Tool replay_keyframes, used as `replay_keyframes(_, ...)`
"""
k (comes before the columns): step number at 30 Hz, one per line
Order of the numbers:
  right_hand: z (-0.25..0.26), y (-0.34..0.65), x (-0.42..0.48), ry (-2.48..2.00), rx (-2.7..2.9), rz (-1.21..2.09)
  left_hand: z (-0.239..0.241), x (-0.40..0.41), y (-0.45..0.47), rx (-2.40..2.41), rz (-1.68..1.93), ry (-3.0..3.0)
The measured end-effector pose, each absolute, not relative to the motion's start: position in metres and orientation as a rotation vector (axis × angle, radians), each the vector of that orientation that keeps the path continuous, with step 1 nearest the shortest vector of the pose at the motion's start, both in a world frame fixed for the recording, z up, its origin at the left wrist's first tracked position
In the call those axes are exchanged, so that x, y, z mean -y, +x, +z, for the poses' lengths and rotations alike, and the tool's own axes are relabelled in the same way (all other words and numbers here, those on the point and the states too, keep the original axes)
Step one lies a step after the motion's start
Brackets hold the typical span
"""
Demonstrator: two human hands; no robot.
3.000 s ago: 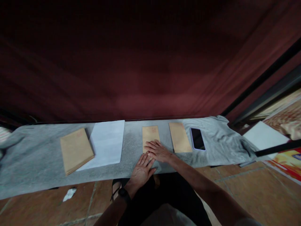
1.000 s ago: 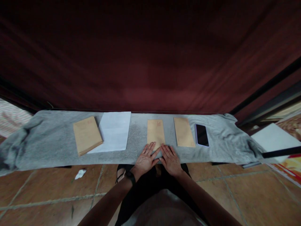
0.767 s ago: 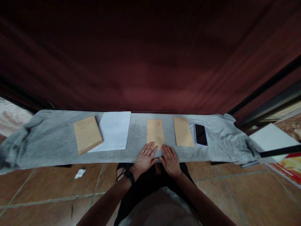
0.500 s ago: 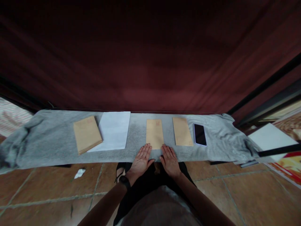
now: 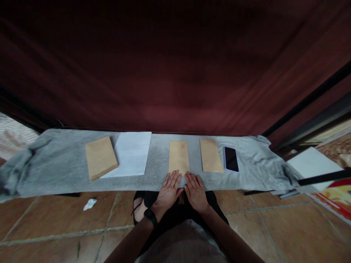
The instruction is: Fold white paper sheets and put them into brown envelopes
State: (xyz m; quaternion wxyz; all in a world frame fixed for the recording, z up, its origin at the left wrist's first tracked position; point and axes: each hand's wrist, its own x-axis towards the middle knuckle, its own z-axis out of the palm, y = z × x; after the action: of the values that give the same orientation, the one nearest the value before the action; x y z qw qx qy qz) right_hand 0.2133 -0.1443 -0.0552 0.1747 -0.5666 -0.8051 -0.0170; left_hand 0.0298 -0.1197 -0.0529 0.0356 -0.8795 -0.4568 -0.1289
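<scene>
My left hand (image 5: 168, 190) and my right hand (image 5: 195, 190) lie flat side by side on the near edge of a grey cloth (image 5: 55, 171), fingers stretched out, holding nothing. Their fingertips reach the near end of a brown envelope (image 5: 178, 156) lying lengthwise in front of me. A black band sits on my left wrist. A second brown envelope (image 5: 210, 155) lies just to the right of the first.
A dark phone (image 5: 231, 159) lies right of the second envelope. To the left are a white sheet (image 5: 131, 153) and a stack of brown envelopes (image 5: 100, 157). A dark red curtain (image 5: 170, 73) hangs behind. The floor is brown tile with a paper scrap (image 5: 90, 204).
Three seconds ago my right hand lay on the middle envelope, over my left. Both hands have drawn back to the cloth's near edge and lie side by side.
</scene>
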Motion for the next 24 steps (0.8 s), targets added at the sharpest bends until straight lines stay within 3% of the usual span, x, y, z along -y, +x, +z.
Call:
replay_keyframes(17, -0.054, 0.186, 0.143, -1.605, 2.24, -0.015, -0.053, 0.131, 0.035, 1.588, -0.27, -2.603)
replay_keyframes(24, -0.062, 0.205, 0.145, -1.639, 2.23, -0.045, -0.045, 0.126, 0.05, 1.563, -0.461, -2.656)
